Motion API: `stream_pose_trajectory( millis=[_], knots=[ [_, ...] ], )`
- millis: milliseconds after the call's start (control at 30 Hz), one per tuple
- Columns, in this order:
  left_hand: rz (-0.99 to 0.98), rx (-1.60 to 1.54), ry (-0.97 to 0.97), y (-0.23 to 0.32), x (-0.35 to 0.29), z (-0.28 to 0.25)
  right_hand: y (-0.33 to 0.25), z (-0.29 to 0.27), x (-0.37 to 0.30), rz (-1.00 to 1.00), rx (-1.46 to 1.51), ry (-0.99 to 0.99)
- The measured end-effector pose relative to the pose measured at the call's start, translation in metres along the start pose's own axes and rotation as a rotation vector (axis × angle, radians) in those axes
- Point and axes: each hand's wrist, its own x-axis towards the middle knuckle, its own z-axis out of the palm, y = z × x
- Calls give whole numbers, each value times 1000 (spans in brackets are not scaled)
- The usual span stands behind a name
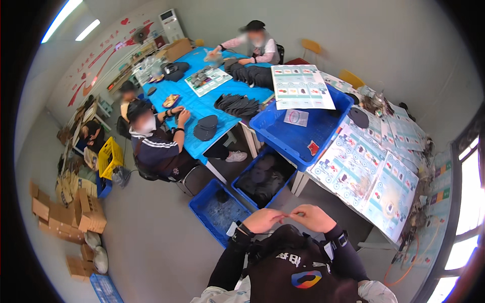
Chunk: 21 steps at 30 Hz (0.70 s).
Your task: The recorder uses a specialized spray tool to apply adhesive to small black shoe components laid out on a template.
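Over our dark apron (273, 283), left hand (265, 220) and right hand (313, 218) are meeting at the fingertips; we cannot tell how closed the grip is, or on what. Soft-looking dark caps (260, 170), perhaps remaining, are filling a plastic tub (278, 191) beyond; curved stacks (237, 105), perhaps finished, are lying on the counter (198, 106).
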Motion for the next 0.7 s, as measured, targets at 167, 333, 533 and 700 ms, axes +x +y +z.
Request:
stream_pose_trajectory(
  millis=[167,333,533,700],
  knots=[
    [-295,205,96,-55,-35,7,18,-6,-8,112,-29,-51],
    [-534,94,157,-125,-90,10,27,-5,-1,115,-34,-1],
    [-631,-102,184,-154,-109,13,-58,-7,-2,-443,-388,211],
    [-565,-90,127,-162,-88,13,-93,-4,-5,-814,-283,63]
  ],
)
